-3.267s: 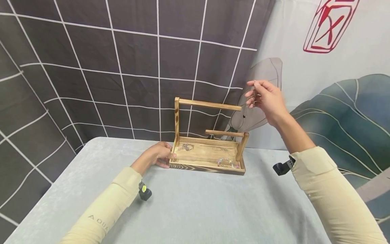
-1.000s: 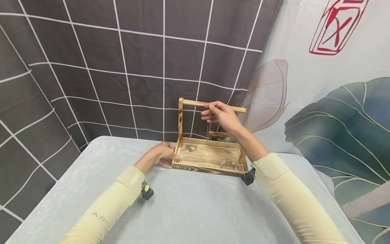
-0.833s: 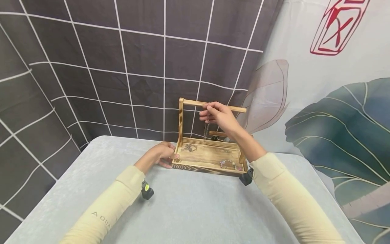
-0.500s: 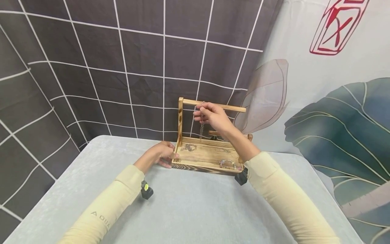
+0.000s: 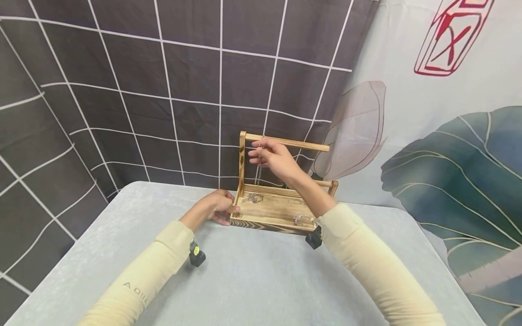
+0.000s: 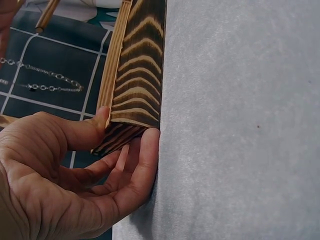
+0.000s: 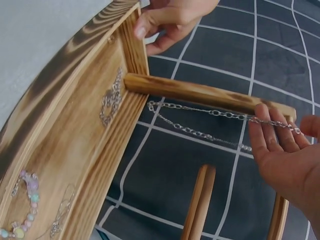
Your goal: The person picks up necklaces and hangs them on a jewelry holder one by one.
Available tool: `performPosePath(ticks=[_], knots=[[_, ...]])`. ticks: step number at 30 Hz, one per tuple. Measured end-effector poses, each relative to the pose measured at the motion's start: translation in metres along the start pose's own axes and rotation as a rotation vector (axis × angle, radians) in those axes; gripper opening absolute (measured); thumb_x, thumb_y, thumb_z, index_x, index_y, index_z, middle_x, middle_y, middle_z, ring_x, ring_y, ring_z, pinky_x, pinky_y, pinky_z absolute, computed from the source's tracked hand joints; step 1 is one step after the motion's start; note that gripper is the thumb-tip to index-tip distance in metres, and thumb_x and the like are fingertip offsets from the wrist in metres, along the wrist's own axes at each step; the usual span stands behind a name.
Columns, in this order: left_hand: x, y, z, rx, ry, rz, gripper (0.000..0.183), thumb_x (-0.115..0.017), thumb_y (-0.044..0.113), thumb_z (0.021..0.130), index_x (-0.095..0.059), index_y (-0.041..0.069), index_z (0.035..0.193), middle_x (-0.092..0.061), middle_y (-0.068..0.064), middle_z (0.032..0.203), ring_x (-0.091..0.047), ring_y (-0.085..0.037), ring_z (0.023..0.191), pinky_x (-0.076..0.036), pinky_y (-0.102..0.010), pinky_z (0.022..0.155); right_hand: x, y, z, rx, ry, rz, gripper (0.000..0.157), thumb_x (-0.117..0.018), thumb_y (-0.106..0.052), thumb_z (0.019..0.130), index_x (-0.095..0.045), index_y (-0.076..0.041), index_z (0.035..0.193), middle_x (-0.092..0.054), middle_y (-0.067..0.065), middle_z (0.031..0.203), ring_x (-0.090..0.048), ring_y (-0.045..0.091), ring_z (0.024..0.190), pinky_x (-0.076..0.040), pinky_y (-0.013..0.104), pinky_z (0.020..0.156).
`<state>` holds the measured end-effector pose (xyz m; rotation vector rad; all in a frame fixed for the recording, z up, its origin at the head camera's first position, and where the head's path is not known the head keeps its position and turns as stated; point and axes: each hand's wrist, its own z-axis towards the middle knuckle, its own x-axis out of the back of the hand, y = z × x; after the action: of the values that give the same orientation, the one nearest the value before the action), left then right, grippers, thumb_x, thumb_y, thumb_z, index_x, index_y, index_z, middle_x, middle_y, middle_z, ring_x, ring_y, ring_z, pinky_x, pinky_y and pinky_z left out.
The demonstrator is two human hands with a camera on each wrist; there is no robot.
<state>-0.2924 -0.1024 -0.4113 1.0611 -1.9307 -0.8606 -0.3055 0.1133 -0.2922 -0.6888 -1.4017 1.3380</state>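
My left hand (image 5: 220, 206) grips the left end of a wooden jewelry stand (image 5: 271, 210), thumb over the rim and fingers against the outside. My right hand (image 5: 277, 158) is raised at the upper bar (image 5: 306, 144). A silver chain necklace (image 7: 225, 115) hangs in a loop there. One strand crosses in front of my nearly straight right fingers (image 7: 272, 135), the other passes behind them, and the thumb stands apart. In the stand's tray lie a bunched chain (image 5: 253, 198), a pastel bead bracelet (image 5: 303, 219) and a thin chain (image 7: 62, 212).
A lower bar (image 7: 199, 205) juts out beneath the upper one, from a shorter post at the right. The stand sits on a grey-covered table (image 5: 253, 271), close to its back edge. Behind hangs a dark gridded cloth (image 5: 183, 68).
My right hand has come from the far right to the upper bar, then slid left along it with the necklace. Its thumb and fingers have since parted. My left hand has kept its grip.
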Motion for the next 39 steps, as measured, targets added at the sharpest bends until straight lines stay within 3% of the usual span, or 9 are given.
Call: performPosePath(ticks=[4, 10, 20, 26, 39], knots=[[0.000, -0.001, 0.000, 0.002, 0.003, -0.003, 0.053, -0.073, 0.002, 0.105, -0.049, -0.005, 0.151, -0.067, -0.015, 0.108, -0.072, -0.024, 0.093, -0.076, -0.036, 0.076, -0.008, -0.001, 0.001, 0.014, -0.010, -0.002, 0.040, -0.048, -0.013, 0.120, -0.056, 0.004, 0.155, -0.071, 0.030, 0.143, -0.074, 0.044, 0.131, -0.062, 0.059, 0.119], [0.000, 0.000, 0.000, 0.000, 0.000, -0.006, 0.053, -0.073, 0.003, 0.105, -0.049, -0.005, 0.151, -0.068, -0.015, 0.108, -0.072, -0.024, 0.094, -0.076, -0.036, 0.076, -0.020, 0.004, 0.002, 0.003, -0.007, -0.003, 0.040, -0.048, -0.017, 0.121, -0.057, 0.002, 0.155, -0.072, 0.025, 0.142, -0.075, 0.039, 0.130, -0.066, 0.042, 0.108], [-0.001, -0.002, 0.004, 0.009, -0.004, -0.015, 0.053, -0.073, 0.003, 0.105, -0.049, -0.005, 0.152, -0.069, -0.016, 0.110, -0.073, -0.026, 0.096, -0.076, -0.037, 0.078, -0.030, 0.021, -0.004, -0.026, -0.007, -0.016, 0.050, -0.051, -0.023, 0.120, -0.047, 0.000, 0.164, -0.062, 0.024, 0.158, -0.064, 0.042, 0.146, -0.052, 0.061, 0.130], [0.001, 0.000, 0.003, 0.005, -0.005, -0.016, 0.053, -0.073, 0.003, 0.105, -0.048, -0.005, 0.151, -0.068, -0.015, 0.109, -0.072, -0.024, 0.094, -0.076, -0.036, 0.076, -0.030, 0.028, -0.009, -0.066, -0.019, -0.033, 0.055, -0.053, -0.029, 0.120, -0.043, -0.002, 0.167, -0.058, 0.023, 0.163, -0.056, 0.041, 0.155, -0.045, 0.059, 0.138], [0.001, 0.000, 0.004, 0.005, -0.007, -0.011, 0.049, -0.073, 0.002, 0.105, -0.050, -0.004, 0.148, -0.067, -0.016, 0.109, -0.073, -0.026, 0.095, -0.076, -0.038, 0.077, -0.033, 0.049, -0.019, -0.133, -0.044, -0.092, 0.064, -0.053, -0.036, 0.119, -0.039, 0.001, 0.170, -0.051, 0.023, 0.170, -0.049, 0.040, 0.161, -0.043, 0.057, 0.139]])
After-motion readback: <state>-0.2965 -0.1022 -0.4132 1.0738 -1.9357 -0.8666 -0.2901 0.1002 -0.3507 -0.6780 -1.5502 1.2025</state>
